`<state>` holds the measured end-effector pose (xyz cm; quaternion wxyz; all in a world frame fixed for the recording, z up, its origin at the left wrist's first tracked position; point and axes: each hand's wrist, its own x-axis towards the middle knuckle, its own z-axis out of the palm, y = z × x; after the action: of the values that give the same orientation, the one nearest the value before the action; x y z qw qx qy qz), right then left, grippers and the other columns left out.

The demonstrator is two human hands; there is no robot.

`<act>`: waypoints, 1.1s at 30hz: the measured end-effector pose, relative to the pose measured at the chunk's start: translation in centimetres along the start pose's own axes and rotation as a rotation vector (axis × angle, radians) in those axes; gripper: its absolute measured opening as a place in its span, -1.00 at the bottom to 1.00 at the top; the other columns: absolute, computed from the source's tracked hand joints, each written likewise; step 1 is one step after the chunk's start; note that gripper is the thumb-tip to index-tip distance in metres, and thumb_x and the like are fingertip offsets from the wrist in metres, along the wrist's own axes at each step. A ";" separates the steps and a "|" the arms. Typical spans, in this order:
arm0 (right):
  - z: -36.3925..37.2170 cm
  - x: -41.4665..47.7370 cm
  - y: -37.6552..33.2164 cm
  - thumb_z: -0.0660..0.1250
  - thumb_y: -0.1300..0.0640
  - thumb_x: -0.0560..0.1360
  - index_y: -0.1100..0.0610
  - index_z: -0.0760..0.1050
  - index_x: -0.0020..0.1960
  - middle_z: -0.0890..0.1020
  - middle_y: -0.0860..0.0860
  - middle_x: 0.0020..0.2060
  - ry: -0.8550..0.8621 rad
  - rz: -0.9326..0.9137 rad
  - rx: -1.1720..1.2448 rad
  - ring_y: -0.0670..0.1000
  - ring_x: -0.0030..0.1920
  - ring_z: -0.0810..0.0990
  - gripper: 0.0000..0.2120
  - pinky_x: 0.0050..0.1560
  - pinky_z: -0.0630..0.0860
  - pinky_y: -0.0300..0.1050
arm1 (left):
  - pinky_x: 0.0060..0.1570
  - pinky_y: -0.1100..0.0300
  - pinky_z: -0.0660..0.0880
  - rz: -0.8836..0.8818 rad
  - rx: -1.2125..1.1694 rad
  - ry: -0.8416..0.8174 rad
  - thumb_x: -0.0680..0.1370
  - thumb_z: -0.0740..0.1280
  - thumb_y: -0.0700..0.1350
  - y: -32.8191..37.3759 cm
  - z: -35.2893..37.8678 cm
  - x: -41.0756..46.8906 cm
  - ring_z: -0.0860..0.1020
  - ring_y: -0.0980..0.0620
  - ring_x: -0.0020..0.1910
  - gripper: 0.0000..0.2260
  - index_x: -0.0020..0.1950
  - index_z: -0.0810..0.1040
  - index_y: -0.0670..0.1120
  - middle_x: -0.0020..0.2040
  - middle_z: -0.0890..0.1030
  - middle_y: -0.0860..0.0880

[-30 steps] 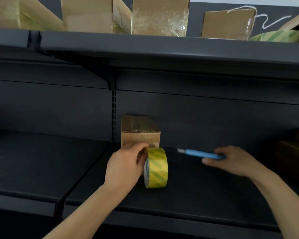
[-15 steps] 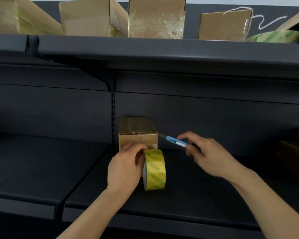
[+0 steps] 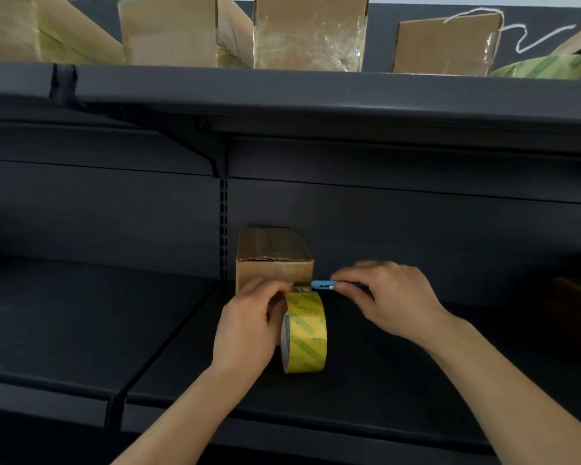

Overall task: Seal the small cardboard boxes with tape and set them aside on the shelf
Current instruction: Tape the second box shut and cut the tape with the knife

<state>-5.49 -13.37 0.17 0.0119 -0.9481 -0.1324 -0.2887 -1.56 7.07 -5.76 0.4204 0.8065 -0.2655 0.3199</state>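
- On the lower shelf (image 3: pixel 366 407), dark grey with a seam at its left, a small cardboard box (image 3: pixel 273 260) stands against the back panel beside the slotted upright.
- Left of centre, the left hand (image 3: pixel 249 330) has its fingers (image 3: pixel 275 287) curled round the yellow-green tape roll (image 3: pixel 305 333), which stands on edge touching the shelf just in front of the box; the thumb side presses at the box's front face.
- A short strip of tape (image 3: pixel 301 287) runs from the top of the roll to the box front.
- Right of centre, the right hand (image 3: pixel 393 297) pinches a blue utility knife (image 3: pixel 326 285) between thumb and fingertips, its tip at the tape strip beside the box's right edge.
- On the upper shelf (image 3: pixel 316 92) stands a row of taped cardboard boxes (image 3: pixel 311 31), with another tape roll at far right.
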 end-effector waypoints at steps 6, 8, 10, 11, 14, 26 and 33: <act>-0.3 0.5 0.3 0.07 -0.20 0.56 -0.23 0.51 0.23 0.60 -0.18 -0.04 -0.020 -0.039 -0.043 -0.10 -0.07 0.58 -0.66 -0.17 0.53 -0.09 | -0.14 0.54 0.38 0.017 0.032 -0.029 0.49 0.38 -0.23 -0.1 0.0 0.2 0.48 0.35 -0.11 -0.80 0.05 0.61 0.00 -0.02 0.56 0.16; -0.3 0.6 0.6 0.07 -0.19 0.57 -0.24 0.50 0.25 0.60 -0.20 -0.01 -0.036 -0.047 -0.064 -0.12 -0.03 0.58 -0.66 -0.15 0.52 -0.13 | -0.13 0.56 0.37 0.030 0.032 -0.038 0.49 0.38 -0.24 0.0 0.0 0.3 0.46 0.40 -0.12 -0.80 0.05 0.61 0.01 -0.05 0.53 0.20; -0.5 0.6 0.9 0.11 -0.18 0.58 -0.25 0.50 0.25 0.59 -0.22 0.02 -0.062 -0.037 -0.073 -0.13 0.01 0.57 -0.69 -0.11 0.51 -0.15 | -0.14 0.54 0.39 0.039 0.027 -0.038 0.49 0.38 -0.24 -0.1 0.0 0.2 0.47 0.39 -0.12 -0.80 0.04 0.61 0.00 -0.06 0.52 0.21; -0.5 0.5 1.1 0.12 -0.18 0.58 -0.25 0.50 0.25 0.59 -0.22 0.02 -0.076 -0.029 -0.074 -0.14 0.02 0.56 -0.70 -0.09 0.51 -0.16 | -0.15 0.52 0.39 0.043 0.029 -0.037 0.49 0.37 -0.24 -0.1 -0.1 0.2 0.47 0.37 -0.12 -0.80 0.04 0.61 0.00 -0.05 0.53 0.21; -0.5 0.2 1.4 0.15 -0.18 0.57 -0.24 0.52 0.21 0.59 -0.25 0.01 -0.123 0.036 -0.033 -0.14 0.01 0.55 -0.72 -0.05 0.51 -0.14 | -0.13 0.47 0.40 0.049 0.041 -0.044 0.50 0.37 -0.24 -0.3 -0.1 0.3 0.50 0.28 -0.11 -0.81 0.04 0.60 0.00 -0.02 0.55 0.16; 3.0 3.1 -2.8 0.50 -0.07 0.37 0.15 0.53 -0.08 0.55 -0.04 -0.26 -0.020 0.465 0.684 -0.10 -0.28 0.50 -0.67 -0.30 0.38 -0.24 | -0.12 0.48 0.41 0.111 0.019 -0.049 0.48 0.37 -0.25 -0.8 0.0 0.4 0.48 0.33 -0.09 -0.80 0.04 0.60 0.00 0.00 0.54 0.16; 3.2 3.6 -3.0 0.49 -0.09 0.38 0.13 0.56 -0.16 0.51 -0.02 -0.37 -0.013 0.403 0.641 -0.12 -0.38 0.43 -0.70 -0.37 0.33 -0.23 | -0.06 0.44 0.46 0.174 0.030 -0.068 0.50 0.30 -0.21 -1.0 -0.6 0.7 0.53 0.19 -0.04 -0.77 0.11 0.62 -0.05 0.00 0.58 0.07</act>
<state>-1.60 -9.31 -0.67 0.3638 -0.9051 -0.0267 -0.2186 -0.54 7.96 -5.54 0.3698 0.7970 -0.3439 0.3314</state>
